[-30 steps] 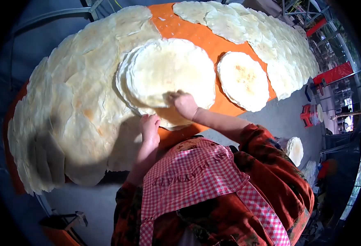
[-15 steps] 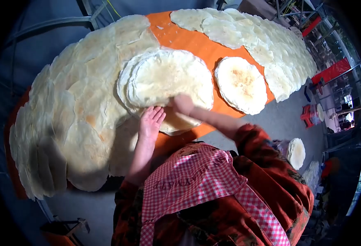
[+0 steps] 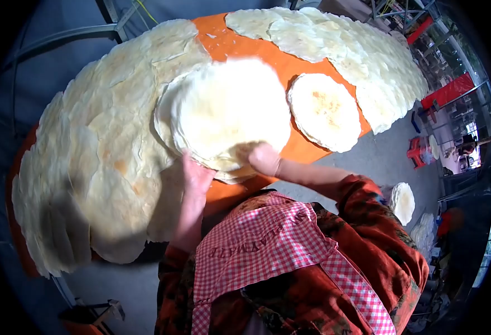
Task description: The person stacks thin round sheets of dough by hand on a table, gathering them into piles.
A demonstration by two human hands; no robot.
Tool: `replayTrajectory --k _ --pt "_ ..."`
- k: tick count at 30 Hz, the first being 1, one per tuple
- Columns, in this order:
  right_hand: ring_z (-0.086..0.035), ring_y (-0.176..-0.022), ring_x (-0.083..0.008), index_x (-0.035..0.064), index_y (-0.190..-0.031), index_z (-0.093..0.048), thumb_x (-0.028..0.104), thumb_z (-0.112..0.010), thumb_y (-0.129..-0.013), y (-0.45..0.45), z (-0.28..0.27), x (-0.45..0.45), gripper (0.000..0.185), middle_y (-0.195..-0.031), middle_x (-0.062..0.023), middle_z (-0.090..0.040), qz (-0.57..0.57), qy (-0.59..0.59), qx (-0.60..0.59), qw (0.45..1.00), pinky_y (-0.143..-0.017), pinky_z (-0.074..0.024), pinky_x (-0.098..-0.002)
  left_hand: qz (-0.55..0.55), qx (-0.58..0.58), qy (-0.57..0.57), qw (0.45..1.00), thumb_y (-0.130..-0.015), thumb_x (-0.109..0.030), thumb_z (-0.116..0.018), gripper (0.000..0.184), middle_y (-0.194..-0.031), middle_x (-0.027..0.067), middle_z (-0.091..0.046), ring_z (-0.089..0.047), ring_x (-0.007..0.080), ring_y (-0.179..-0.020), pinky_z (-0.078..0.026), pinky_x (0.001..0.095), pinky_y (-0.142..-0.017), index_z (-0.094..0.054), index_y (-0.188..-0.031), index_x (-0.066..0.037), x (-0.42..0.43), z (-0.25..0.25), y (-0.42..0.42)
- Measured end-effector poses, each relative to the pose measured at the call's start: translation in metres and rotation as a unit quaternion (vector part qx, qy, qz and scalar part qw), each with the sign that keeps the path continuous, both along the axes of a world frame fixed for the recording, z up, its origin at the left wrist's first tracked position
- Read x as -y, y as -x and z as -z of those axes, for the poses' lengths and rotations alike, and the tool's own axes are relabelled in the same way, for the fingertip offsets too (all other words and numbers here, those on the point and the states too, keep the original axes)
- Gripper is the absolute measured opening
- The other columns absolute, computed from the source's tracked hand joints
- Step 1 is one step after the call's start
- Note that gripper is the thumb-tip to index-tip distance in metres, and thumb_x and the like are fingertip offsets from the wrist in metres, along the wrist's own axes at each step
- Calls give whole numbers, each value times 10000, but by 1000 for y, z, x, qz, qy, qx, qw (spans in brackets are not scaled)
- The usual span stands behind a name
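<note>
A pile of large, thin, round flatbreads (image 3: pixel 231 106) lies in front of me, its top sheet blurred by motion. At the pile's near left edge is my left hand (image 3: pixel 198 176), thumb up and fingers tucked out of sight at the rim; it looks closed on the bread's edge. My right hand (image 3: pixel 265 160) is curled at the near right edge, slightly blurred, and seems to grip the same bread. Its fingertips are hard to make out. To the right sits a smaller stack of browned flatbreads (image 3: pixel 326 111).
Overlapping flatbread sheets (image 3: pixel 106 128) cover the table's left side, and more sheets (image 3: pixel 346 50) spread over the far right. An orange table surface (image 3: pixel 245 47) shows between them. Beyond the right edge are a red stool (image 3: pixel 417 152) and another round stack (image 3: pixel 403 204).
The top flatbread has shifted and now blurs. My left hand has turned from palm up with fingers extended to the bread's edge. My right hand has moved slightly right and nearer to me.
</note>
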State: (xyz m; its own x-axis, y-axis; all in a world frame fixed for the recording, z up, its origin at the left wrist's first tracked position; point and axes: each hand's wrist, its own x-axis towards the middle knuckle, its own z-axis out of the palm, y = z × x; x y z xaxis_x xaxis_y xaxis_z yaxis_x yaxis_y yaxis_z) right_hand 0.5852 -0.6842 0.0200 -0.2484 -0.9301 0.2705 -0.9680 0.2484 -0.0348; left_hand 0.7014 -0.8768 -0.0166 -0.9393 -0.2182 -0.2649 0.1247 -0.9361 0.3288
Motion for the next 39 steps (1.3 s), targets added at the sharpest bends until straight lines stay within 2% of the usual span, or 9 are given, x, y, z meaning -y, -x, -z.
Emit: replayTrajectory --k 3,8,12,19,21,25,27,33,39 --pt "-598 -1029 -244 86 -1162 -603 261 -581 -805 -23 23 -13 398 -1107 -101 -626 26 -16 -8 999 -817 -508 -397 -6 117 128 985 -876 -42 -533 459 -1264 161 -519 -522 287 -1158 -426 421 -1000 -412 -1314 22 -9 35 5" --pt "-536 -1093 -379 46 -1143 -577 379 -616 -823 61 -30 -31 463 -1205 -197 -561 88 97 244 961 -967 -421 -422 -9 133 125 983 -798 58 -534 559 -1236 164 -510 -528 301 -1133 -439 435 -993 -363 -1329 34 -12 30 2" --pt "-527 -1150 -346 -52 -1237 -474 461 -520 -911 201 62 -56 609 -1211 -272 -542 450 268 410 747 -957 -421 -400 -11 174 122 977 -801 40 -559 537 -1212 168 -514 -530 302 -1125 -452 446 -971 -384 -1309 30 -11 38 1" --pt "-439 -1231 -403 14 -1378 -292 555 -497 -876 161 54 -35 766 -1331 -279 -433 439 36 404 802 -1006 -370 -436 -33 221 147 964 -808 4 -591 444 -1148 161 -550 -553 300 -1052 -470 447 -926 -466 -1234 34 -9 43 8" --pt "-494 -1143 -414 -11 -1323 -337 519 -588 -830 157 57 -32 766 -1264 -240 -492 458 45 90 883 -949 -415 -439 -30 232 158 959 -811 -37 -613 451 -1164 139 -564 -556 297 -1073 -470 451 -923 -483 -1241 2 -9 47 9" --pt "-511 -1127 -383 -2 -1312 -388 467 -652 -790 42 -55 -19 751 -1260 -199 -502 29 61 219 973 -945 -421 -439 -20 259 129 957 -800 2 -595 370 -1122 153 -576 -569 302 -1046 -500 430 -884 -524 -1162 28 -7 2 14" --pt "-586 -1040 -316 38 -1262 -452 374 -647 -779 -1 -61 -17 619 -1189 -151 -559 21 8 -37 999 -804 -505 -430 -19 284 98 954 -807 -24 -606 340 -1118 140 -583 -574 292 -1043 -510 421 -866 -544 -1141 -4 2 5 22" --pt "-600 -656 -360 63 -812 -649 116 -590 -719 56 -116 38 122 -706 -175 -617 47 41 162 985 -594 -479 -442 -45 -66 19 997 -886 -356 -581 384 -1173 144 -556 -509 295 -1145 -441 486 -930 -555 -1148 -76 43 -87 14" --pt "-642 -796 -177 -41 -1000 -639 -1 -660 -744 151 -252 34 260 -848 -100 -667 93 159 560 808 -756 -535 -316 -84 113 146 979 -877 -402 -590 609 -1366 81 -441 -390 268 -1272 -326 487 -1040 -394 -1360 -87 39 -50 -9"
